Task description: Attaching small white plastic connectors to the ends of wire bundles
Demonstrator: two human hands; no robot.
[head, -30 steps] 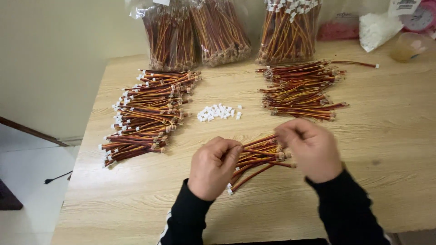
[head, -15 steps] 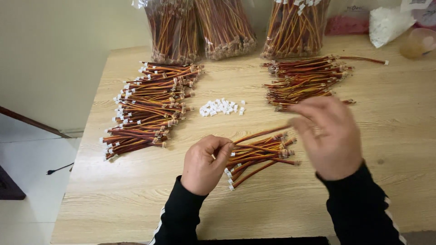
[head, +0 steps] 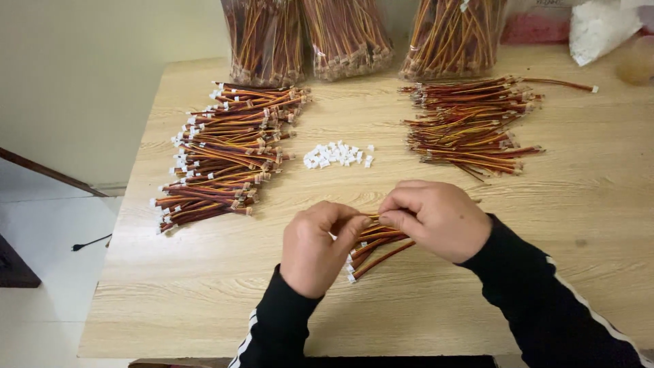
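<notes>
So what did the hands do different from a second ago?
The right hand, raised half a second ago, came back down and pinches the small wire bundle together with the left hand. The wire piles and white connectors stayed put.

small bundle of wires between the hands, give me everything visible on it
The small bundle of wires is a handful of short leads in orange, brown and yellow insulation, looking like thin plastic-coated wire. Small white connectors cap the ends that fan out low, near the left hand. It lies nearly flat and slanted on the wooden table, close to the near edge. Both hands are on it: the left hand's fingers cover its left part, and the right hand pinches its upper end, which is hidden.
</notes>
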